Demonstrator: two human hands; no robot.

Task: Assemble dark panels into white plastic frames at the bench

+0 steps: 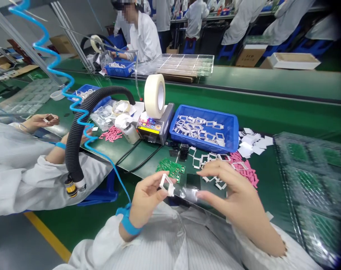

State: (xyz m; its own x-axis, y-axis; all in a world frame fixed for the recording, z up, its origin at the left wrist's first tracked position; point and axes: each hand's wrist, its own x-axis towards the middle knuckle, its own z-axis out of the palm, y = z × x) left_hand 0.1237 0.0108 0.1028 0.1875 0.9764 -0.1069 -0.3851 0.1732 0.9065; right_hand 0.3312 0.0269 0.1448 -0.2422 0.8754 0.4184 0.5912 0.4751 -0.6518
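The left grip (pixel 145 199) pinches a small white rectangular plastic frame (pixel 167 185) between thumb and fingertips. The right grip (pixel 238 191) is pressed together on a strip of clear plastic film (pixel 190 194), just beside the frame. Ahead of the grips, a green circuit board (pixel 170 168) lies on the green counter (pixel 299 120), with a blue plastic tray (pixel 204 127) of white frames beyond.

An automatic tape dispenser (pixel 155 129) carrying a masking tape roll (pixel 154 95) stands on the green workbench (pixel 299 120), with a black corrugated hose (pixel 83 112) and a blue coiled air line (pixel 54 63) to its left.
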